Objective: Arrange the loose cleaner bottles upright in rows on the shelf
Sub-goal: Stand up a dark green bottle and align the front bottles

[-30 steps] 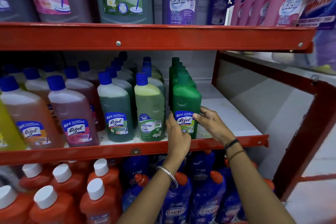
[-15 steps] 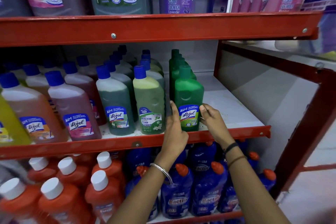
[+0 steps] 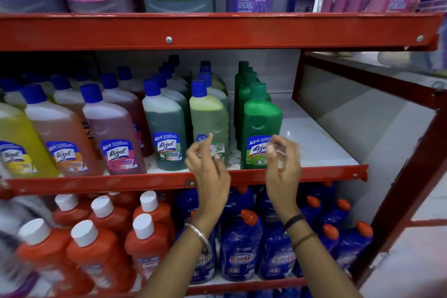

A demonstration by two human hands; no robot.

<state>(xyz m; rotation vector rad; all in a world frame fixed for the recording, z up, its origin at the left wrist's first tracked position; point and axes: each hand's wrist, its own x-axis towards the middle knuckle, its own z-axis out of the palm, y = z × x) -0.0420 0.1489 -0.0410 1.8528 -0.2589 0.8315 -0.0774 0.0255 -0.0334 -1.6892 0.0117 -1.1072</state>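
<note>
Both hands [image 3: 244, 167] hover empty, fingers loose, before the upright green Lizol bottle [image 3: 262, 126].

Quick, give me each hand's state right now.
Left hand: open, fingers loosely curled, holding nothing, in front of the yellow-green bottle.
Right hand: open, holding nothing, just off the green bottle.

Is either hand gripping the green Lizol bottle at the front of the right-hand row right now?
No. The left hand and right hand hang in front of the shelf, fingers loose, while the green bottle stands upright alone.
</note>
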